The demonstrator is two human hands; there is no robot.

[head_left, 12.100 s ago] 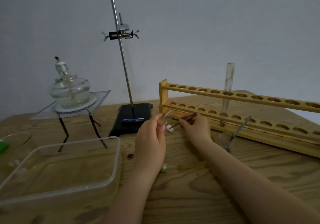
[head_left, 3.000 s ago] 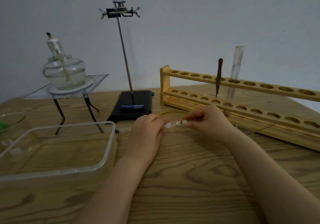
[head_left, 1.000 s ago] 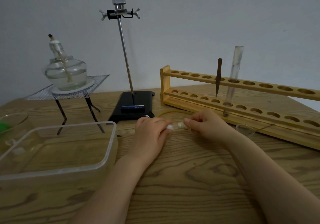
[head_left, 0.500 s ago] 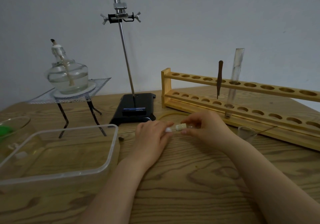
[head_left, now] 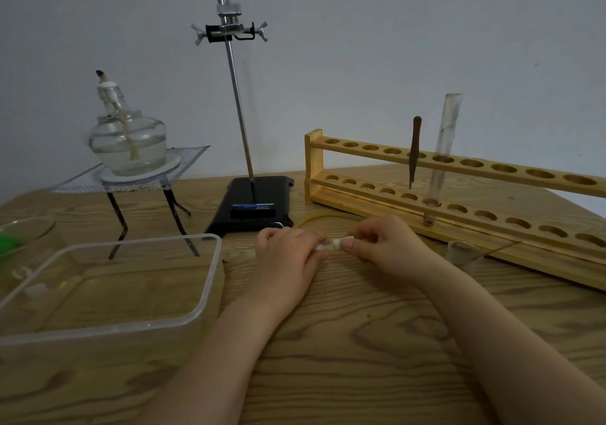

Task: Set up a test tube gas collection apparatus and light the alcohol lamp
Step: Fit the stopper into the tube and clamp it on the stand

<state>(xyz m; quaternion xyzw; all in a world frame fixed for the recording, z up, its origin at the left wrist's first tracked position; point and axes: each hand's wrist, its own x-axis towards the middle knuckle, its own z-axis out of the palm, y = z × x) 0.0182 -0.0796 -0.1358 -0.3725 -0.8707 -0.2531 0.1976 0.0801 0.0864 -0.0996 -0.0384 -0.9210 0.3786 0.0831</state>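
Wood-grain table against a plain grey wall, and both hands are meeting low over the middle of it. Between them is a small pale stopper with a white bit sticking out on its left. The right hand pinches the stopper between thumb and curled fingers, and the left hand has its fingertips closed round the white end, so both are gripping, neither is spread. What exactly the white piece is, can't tell, it's mostly hidden by fingers.

Just behind the hands a loop of yellowish rubber tubing lies on the table, next to the black base of the retort stand. Its clamp sits high up the rod with nothing in it.

To the right is the wooden test tube rack — one test tube stands upright in it, with a thin dark brown tool in the hole beside that. A small glass vessel sits in front of the rack, near the right hand.

Over on the left, the alcohol lamp sits unlit on wire gauze on a tripod, well apart from the hands. In front of that there's a clear plastic tub, and a glass dish with something green in it at the far left edge.
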